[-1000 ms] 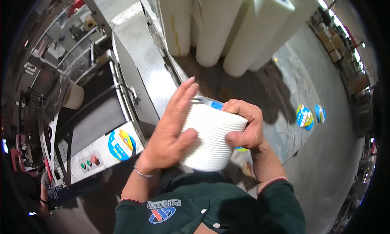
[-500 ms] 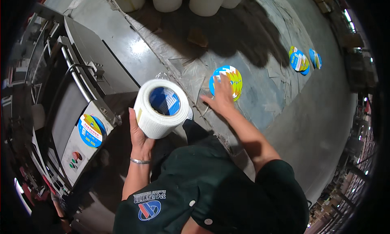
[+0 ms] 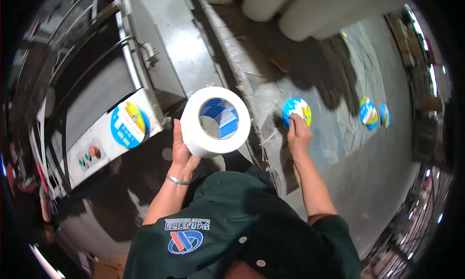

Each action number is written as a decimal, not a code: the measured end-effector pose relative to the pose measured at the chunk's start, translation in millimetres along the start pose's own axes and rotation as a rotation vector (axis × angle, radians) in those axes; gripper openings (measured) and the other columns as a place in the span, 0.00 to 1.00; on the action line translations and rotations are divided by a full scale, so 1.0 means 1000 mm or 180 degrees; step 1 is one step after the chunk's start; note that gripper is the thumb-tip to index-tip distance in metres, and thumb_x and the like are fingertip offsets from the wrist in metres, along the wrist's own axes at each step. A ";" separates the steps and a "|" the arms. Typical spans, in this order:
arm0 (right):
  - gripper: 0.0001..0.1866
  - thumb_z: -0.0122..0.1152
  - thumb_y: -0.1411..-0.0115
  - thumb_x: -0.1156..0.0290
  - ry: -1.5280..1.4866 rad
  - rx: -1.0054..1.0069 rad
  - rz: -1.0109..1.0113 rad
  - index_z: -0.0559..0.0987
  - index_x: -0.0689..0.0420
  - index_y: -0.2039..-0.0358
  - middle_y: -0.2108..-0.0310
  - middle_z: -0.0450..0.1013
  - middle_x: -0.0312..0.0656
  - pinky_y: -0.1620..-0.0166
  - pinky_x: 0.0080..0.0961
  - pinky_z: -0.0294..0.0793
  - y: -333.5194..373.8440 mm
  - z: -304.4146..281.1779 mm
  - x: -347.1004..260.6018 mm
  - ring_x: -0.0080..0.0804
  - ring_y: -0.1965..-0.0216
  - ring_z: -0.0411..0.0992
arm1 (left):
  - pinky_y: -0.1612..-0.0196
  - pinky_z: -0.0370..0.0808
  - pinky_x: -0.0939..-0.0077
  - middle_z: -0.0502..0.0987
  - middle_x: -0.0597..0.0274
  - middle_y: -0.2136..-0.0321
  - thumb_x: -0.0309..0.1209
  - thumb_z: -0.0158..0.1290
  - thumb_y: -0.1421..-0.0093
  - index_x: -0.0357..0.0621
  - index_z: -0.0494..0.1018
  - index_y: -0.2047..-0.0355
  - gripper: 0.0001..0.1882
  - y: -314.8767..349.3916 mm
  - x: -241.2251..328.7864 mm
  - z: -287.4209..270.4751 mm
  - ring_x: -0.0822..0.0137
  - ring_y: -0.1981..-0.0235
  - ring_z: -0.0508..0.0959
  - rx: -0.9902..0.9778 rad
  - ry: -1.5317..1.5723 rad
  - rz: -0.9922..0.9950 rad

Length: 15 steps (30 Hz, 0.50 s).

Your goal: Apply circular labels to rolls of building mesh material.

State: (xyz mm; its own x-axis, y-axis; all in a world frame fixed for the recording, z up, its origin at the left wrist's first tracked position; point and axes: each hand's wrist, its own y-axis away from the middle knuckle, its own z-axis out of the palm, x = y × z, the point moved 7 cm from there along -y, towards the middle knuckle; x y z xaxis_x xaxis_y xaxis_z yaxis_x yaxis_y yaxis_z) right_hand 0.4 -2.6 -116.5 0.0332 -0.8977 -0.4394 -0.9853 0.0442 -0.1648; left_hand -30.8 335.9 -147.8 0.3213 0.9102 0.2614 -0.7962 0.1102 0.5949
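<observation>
Your left hand [image 3: 185, 155] has the white roll [image 3: 193, 121] in a firm, cupped grip in front of you, the thumb laid up its side; your other fingers are mostly hidden behind it. Your right hand [image 3: 300, 133] is drawn together, fingertips over the lower edge of a round blue-and-yellow disc [image 3: 296, 106], covering part of it; you cannot tell from here whether that grip has hold of the disc or just overlaps it. The tall pale rolls [image 3: 307, 15] are cut off by the top edge, and the machine [image 3: 106, 82] on your left sinks into the dark rim. Your roll is a thick ring with a finely ribbed wall and a smooth-looking blue-and-white core lining [image 3: 227, 123]. Off to the right, more round printed discs [image 3: 369, 115] lie on the floor [image 3: 378, 148], near wrinkled sheeting [image 3: 334, 128]. A shiny metal bracelet [image 3: 178, 180] circles your left wrist.
</observation>
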 end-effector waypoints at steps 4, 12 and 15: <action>0.16 0.61 0.45 0.85 -0.1025 0.0333 -0.1549 0.81 0.65 0.55 0.56 0.80 0.54 0.48 0.40 0.79 -0.032 -0.051 -0.216 0.51 0.53 0.80 | 0.45 0.79 0.51 0.81 0.54 0.53 0.65 0.50 0.36 0.41 0.73 0.44 0.39 0.010 0.045 -0.019 0.53 0.54 0.82 -0.0181 0.0308 0.0058; 0.18 0.68 0.49 0.79 -0.1558 -0.1042 -0.2892 0.84 0.60 0.55 0.48 0.76 0.56 0.38 0.52 0.70 -0.021 0.015 -0.405 0.57 0.44 0.74 | 0.37 0.73 0.53 0.72 0.48 0.38 0.63 0.56 0.39 0.40 0.60 0.32 0.47 0.042 0.171 -0.047 0.52 0.39 0.75 -0.0390 0.0167 0.0517; 0.22 0.75 0.53 0.62 -0.1358 -0.1718 -0.3095 0.83 0.52 0.56 0.37 0.64 0.59 0.34 0.63 0.57 -0.042 0.030 -0.464 0.68 0.35 0.58 | 0.36 0.73 0.54 0.72 0.49 0.38 0.61 0.57 0.39 0.40 0.61 0.32 0.46 0.055 0.221 -0.059 0.53 0.39 0.74 -0.0571 0.0344 0.0444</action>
State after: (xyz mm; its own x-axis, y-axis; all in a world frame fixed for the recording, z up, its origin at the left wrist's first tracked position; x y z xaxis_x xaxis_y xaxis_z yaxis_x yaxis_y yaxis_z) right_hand 31.7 425.4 68.1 0.7577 -0.2298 -0.6108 -0.4558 -0.8562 -0.2432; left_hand -34.0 566.4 -101.7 0.1529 0.9579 0.2429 -0.9104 0.0409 0.4118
